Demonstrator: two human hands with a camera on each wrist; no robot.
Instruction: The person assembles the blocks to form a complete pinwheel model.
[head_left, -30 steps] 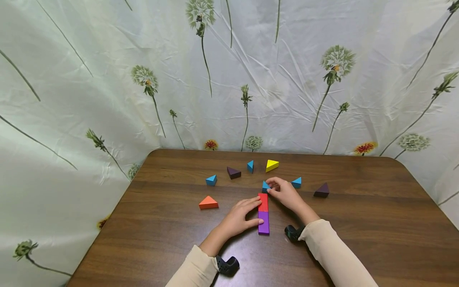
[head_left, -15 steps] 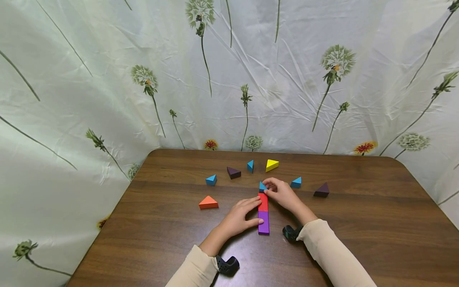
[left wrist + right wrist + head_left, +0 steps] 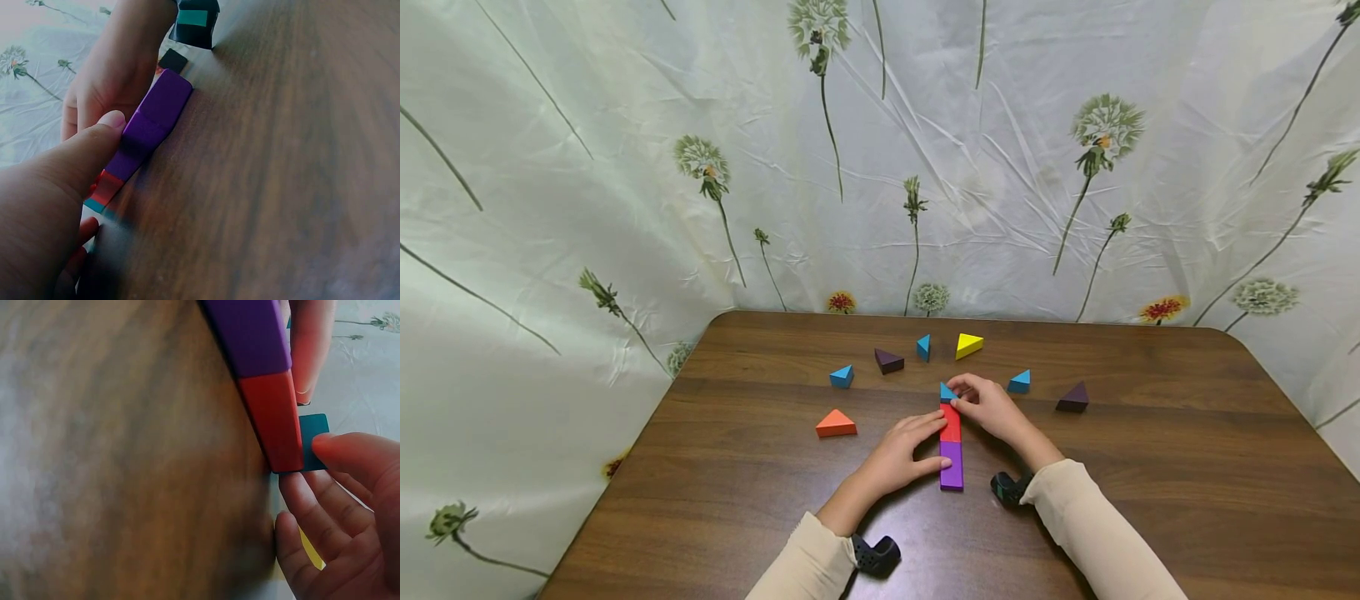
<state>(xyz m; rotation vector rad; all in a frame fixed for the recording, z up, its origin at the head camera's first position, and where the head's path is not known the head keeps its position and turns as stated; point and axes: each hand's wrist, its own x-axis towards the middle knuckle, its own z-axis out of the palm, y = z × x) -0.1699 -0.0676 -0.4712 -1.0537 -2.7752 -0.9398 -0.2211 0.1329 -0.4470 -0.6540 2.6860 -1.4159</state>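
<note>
In the head view a purple block (image 3: 951,467) and a red block (image 3: 951,423) lie end to end on the table, forming a strip. At the red block's far end is a blue triangular block (image 3: 947,393), pinched between thumb and fingers of my right hand (image 3: 988,407). In the right wrist view the blue triangular block (image 3: 314,442) meets the red block's end. My left hand (image 3: 895,457) lies along the strip's left side, its extended fingers touching the red block. Its thumb touches the purple block (image 3: 140,137), as the left wrist view shows.
Around the hands are more triangular blocks: an orange one (image 3: 836,424), a yellow one (image 3: 968,346), two dark purple ones (image 3: 889,361) and several blue ones (image 3: 842,377). A flowered curtain (image 3: 880,167) hangs behind the table (image 3: 1150,483).
The right hand has shifted slightly left with the blue triangular block, which now lines up with the red block's end. The left hand has stayed in place.
</note>
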